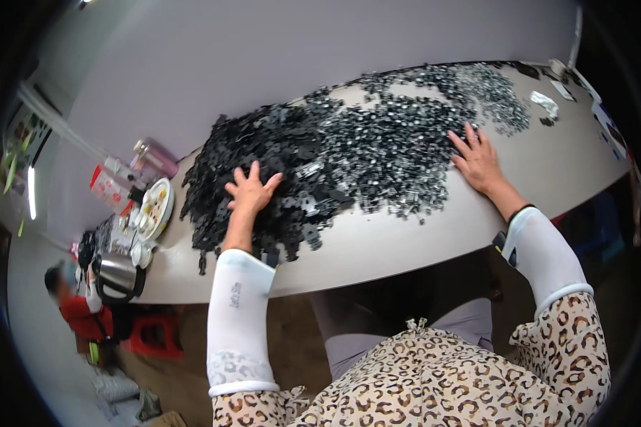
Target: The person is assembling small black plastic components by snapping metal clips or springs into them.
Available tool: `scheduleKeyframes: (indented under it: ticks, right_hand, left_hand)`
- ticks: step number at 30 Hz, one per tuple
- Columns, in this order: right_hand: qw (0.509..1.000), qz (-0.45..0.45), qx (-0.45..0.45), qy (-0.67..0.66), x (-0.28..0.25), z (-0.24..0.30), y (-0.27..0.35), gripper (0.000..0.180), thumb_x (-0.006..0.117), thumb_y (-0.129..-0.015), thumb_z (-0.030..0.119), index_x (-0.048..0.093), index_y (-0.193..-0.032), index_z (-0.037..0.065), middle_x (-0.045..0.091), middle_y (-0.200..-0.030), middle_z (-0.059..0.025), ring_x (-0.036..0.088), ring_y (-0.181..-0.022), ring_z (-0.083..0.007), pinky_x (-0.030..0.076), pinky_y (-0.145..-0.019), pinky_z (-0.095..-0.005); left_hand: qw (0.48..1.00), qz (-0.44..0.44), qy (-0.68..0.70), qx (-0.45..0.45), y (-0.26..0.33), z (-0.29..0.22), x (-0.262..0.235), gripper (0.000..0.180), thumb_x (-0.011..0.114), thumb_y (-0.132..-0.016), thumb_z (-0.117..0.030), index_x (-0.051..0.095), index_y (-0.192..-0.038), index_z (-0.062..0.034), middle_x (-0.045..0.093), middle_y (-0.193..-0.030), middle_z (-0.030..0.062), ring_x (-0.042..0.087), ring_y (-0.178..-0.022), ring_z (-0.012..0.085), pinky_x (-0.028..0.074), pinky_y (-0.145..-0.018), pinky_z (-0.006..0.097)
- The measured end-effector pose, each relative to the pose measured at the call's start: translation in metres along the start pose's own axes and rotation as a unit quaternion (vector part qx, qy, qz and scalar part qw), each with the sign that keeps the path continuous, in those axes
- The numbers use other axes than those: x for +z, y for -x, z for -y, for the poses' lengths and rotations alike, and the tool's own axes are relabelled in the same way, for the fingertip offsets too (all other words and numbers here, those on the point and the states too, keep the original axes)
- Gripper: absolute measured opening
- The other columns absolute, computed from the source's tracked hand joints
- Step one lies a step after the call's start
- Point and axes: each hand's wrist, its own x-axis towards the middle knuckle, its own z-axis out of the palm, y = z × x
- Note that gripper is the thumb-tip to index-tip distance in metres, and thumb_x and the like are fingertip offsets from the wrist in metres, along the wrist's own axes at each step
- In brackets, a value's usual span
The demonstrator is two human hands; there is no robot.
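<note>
At the far left, beyond the end of the counter (420, 235), another person in a red top (78, 309) sits low beside a red stool (153, 334). On that end of the counter stand a steel kettle (117, 276), a white plate (155, 208) with small things on it, a red-and-white packet (110, 188) and a pink container (157, 158).

The left hand (251, 191) lies palm down with its fingers spread, pressing flat on a heap of black flat parts (256, 156). It holds nothing that can be seen; the parts lie under it and all around it, thickest above and to its left, with a few strays trailing to the near edge of the counter. A white sleeve (238, 320) covers the forearm.

To the right the black heap runs into a wide spread of small shiny metal parts (399, 153), which fills the counter between the two hands and thins out toward the far right.

The right hand (478, 160) is likewise open and spread, palm down, resting at the right-hand edge of the metal parts, its fingertips touching the nearest of them. Bare counter lies just right of it. Farther right, near the counter's far corner, lie a crumpled white scrap (546, 103) and some flat cards (564, 90).
</note>
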Motion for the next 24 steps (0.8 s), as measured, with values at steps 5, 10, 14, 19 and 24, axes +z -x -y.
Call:
scheduleKeyframes:
  ticks: [5, 10, 14, 19, 24]
  right_hand:
    - [1.0, 0.011, -0.004, 0.012, 0.002, 0.013, -0.005, 0.049, 0.046, -0.091, 0.033, 0.035, -0.137, 0.022, 0.021, -0.149, -0.0115, 0.023, -0.134, -0.037, 0.023, -0.106, -0.0515]
    - [0.999, 0.012, 0.028, -0.018, -0.002, 0.02, 0.0, 0.058, 0.046, -0.091, 0.04, 0.025, -0.142, 0.023, 0.013, -0.151, -0.0117, 0.011, -0.138, -0.034, 0.016, -0.106, -0.0579]
    - [0.971, -0.034, 0.133, -0.196, 0.003, -0.01, -0.015, 0.06, 0.049, -0.09, 0.042, 0.029, -0.14, 0.015, 0.02, -0.146, -0.0212, 0.025, -0.132, -0.0377, 0.026, -0.105, -0.0478]
    - [0.916, -0.281, 0.143, -0.25, 0.034, -0.08, -0.026, 0.051, 0.048, -0.092, 0.04, 0.045, -0.126, 0.002, 0.05, -0.121, -0.0245, 0.054, -0.107, -0.0306, 0.044, -0.089, -0.0378]
    - [0.728, -0.181, 0.234, -0.618, 0.025, -0.073, -0.006, 0.038, 0.051, -0.091, 0.033, 0.059, -0.11, 0.0, 0.063, -0.089, -0.0128, 0.062, -0.077, -0.0208, 0.051, -0.075, -0.029]
  left_hand:
    - [0.994, 0.01, -0.107, 0.001, 0.001, 0.004, -0.014, 0.077, 0.058, -0.075, -0.064, 0.032, -0.139, -0.029, 0.022, -0.146, 0.0145, 0.023, -0.128, 0.0473, 0.031, -0.093, 0.066]
    - [0.966, -0.182, -0.001, 0.185, 0.03, -0.003, 0.0, 0.066, 0.059, -0.086, -0.037, 0.029, -0.142, -0.0185, 0.02, -0.147, 0.0179, 0.02, -0.132, 0.0413, 0.027, -0.104, 0.052]
    - [0.89, -0.103, 0.139, 0.422, 0.093, -0.036, 0.017, 0.071, 0.069, -0.076, -0.028, 0.038, -0.138, -0.0117, 0.021, -0.147, 0.0182, 0.021, -0.134, 0.0353, 0.019, -0.109, 0.043]
    - [0.871, -0.051, -0.053, 0.486, 0.111, -0.047, 0.029, 0.077, 0.066, -0.07, -0.049, 0.041, -0.137, -0.0194, 0.019, -0.148, 0.0162, 0.018, -0.135, 0.0366, 0.015, -0.108, 0.052]
    - [0.873, -0.062, -0.045, 0.482, 0.1, -0.058, 0.038, 0.075, 0.065, -0.072, -0.046, 0.04, -0.137, -0.0187, 0.022, -0.148, 0.0156, 0.021, -0.135, 0.0348, 0.015, -0.108, 0.052]
